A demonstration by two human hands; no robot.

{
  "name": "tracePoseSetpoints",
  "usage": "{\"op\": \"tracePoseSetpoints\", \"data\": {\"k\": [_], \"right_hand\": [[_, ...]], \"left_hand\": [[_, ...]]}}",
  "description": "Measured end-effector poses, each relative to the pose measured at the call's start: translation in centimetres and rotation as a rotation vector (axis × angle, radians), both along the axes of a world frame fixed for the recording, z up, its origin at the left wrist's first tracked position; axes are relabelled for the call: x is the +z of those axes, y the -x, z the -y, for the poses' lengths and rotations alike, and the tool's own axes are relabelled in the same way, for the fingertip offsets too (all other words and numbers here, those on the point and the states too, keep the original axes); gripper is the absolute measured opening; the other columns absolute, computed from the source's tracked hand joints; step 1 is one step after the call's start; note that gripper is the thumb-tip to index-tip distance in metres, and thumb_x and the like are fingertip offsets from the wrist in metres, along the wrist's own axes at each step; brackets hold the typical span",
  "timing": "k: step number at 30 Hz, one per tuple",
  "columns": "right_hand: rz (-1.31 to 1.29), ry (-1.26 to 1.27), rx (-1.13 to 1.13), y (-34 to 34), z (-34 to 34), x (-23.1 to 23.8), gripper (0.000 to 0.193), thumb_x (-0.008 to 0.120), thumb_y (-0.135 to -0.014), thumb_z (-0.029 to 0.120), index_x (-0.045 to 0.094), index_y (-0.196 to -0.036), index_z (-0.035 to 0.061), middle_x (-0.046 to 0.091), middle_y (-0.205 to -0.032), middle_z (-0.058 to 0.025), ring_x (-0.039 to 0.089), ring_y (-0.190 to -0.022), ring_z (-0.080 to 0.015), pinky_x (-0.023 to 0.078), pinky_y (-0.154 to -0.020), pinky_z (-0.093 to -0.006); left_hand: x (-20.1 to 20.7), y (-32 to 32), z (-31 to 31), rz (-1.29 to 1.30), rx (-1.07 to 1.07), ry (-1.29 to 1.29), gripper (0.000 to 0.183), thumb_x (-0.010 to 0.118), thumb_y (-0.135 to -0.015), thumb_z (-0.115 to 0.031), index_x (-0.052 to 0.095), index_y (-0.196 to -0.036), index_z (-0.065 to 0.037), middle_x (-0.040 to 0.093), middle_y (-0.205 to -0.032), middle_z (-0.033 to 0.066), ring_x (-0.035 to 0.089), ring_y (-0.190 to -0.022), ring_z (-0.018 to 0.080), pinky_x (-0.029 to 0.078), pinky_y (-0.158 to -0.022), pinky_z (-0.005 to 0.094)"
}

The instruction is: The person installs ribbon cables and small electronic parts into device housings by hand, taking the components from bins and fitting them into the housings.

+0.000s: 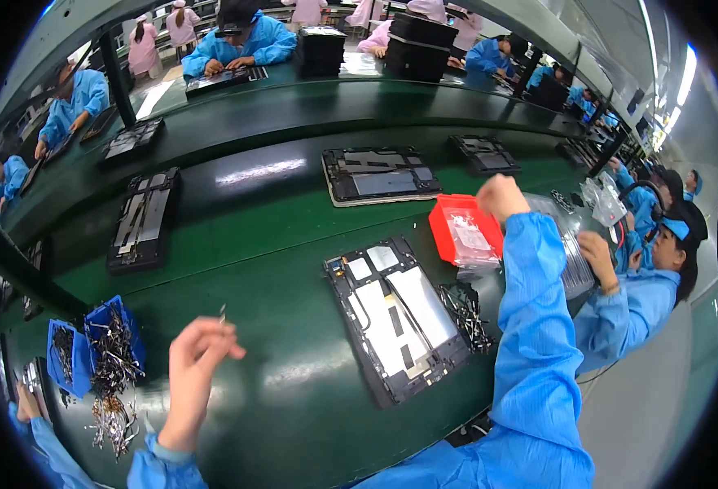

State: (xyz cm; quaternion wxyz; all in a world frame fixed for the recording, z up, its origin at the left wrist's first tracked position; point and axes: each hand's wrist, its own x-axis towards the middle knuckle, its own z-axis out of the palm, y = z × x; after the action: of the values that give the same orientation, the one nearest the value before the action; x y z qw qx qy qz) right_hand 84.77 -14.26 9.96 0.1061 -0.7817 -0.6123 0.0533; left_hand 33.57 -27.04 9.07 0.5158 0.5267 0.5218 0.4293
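My left hand (196,371) is raised over the green bench at the lower left, thumb and fingers pinched together. A small thin piece (223,312) sticks up from its fingertips; its kind is too small to tell. Stretched out to the right, my right hand (501,196) hovers at the far right edge of a red bin (435,222) with clear plastic bags (469,231) in it. The fingers there are curled together, and what they hold, if anything, is hidden. An opened tablet (404,314), its inner parts bared, lies between my arms, touched by neither hand.
Blue bins (70,383) of small cables stand at the left, with loose flex cables (114,424) before them. Black cables (466,318) lie beside the tablet. More opened tablets (379,175) rest on the belt beyond. A co-worker's hand (599,257) is close to my right arm.
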Motion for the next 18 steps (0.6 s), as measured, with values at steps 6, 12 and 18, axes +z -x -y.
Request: {"op": "tracePoseSetpoints", "data": {"k": [6,12,18], "right_hand": [[0.051,-0.065,0.113,-2.9,-12.8,-5.0,0.042,0.064,-0.083,0.032,0.067,-0.103,-0.0057,0.064,-0.104,-0.0298,0.064,-0.102,-0.0393,0.051,-0.091,-0.0435],[-0.241,0.011,0.09,1.9,-15.4,-10.0,0.081,0.067,-0.077,0.036,0.038,-0.141,-0.0029,0.061,-0.117,-0.028,0.059,-0.111,-0.0408,0.046,-0.098,-0.041],[-0.74,-0.277,0.008,2.1,-15.0,-8.5,0.091,0.078,-0.064,0.024,0.039,-0.143,0.0011,0.061,-0.12,-0.0256,0.062,-0.107,-0.0337,0.05,-0.091,-0.0381]], "left_hand": [[-1.1,-11.9,-12.7,-0.094,-0.256,-0.251,0.018,0.055,-0.084,-0.008,0.065,-0.098,-0.002,0.073,-0.076,0.0054,0.062,-0.073,0.0073,0.045,-0.07,0.0244],[-9.5,-19.1,-23.2,-0.098,-0.152,-0.222,0.015,0.054,-0.086,-0.008,0.066,-0.093,-0.002,0.073,-0.078,0.0068,0.065,-0.072,0.009,0.047,-0.063,0.0233],[-4.7,-20.5,-22.2,0.239,-0.156,-0.126,0.016,0.055,-0.085,-0.006,0.063,-0.096,0.001,0.07,-0.086,0.0123,0.062,-0.077,0.0128,0.047,-0.071,0.0249]]}}
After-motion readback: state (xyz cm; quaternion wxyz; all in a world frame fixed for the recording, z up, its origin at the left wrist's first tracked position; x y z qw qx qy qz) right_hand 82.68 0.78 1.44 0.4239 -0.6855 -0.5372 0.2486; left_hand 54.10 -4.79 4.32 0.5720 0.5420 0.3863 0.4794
